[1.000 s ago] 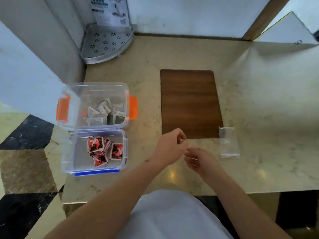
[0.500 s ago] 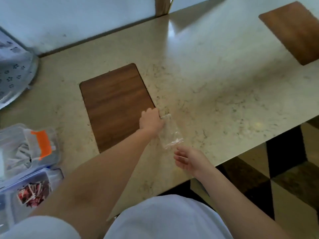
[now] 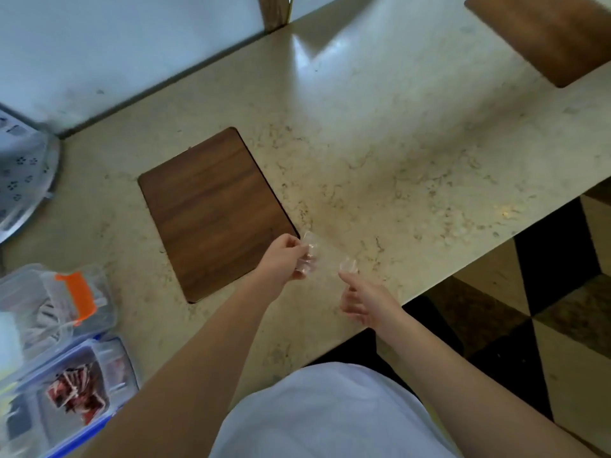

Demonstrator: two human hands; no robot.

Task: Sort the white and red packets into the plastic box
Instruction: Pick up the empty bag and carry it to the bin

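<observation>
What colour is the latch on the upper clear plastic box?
Orange latch, clearest in the head view.

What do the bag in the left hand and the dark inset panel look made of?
Clear bag: thin transparent plastic film, apparently; the counter shows through and it glints. Dark inset panel: wood or wood-look laminate, matte, with visible grain, flush in the counter. Left hand pinches the bag.

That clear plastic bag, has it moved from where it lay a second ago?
Yes. The clear bag lay flat right of the wooden inlay; now the left hand holds it lifted at the inlay's corner.
</observation>
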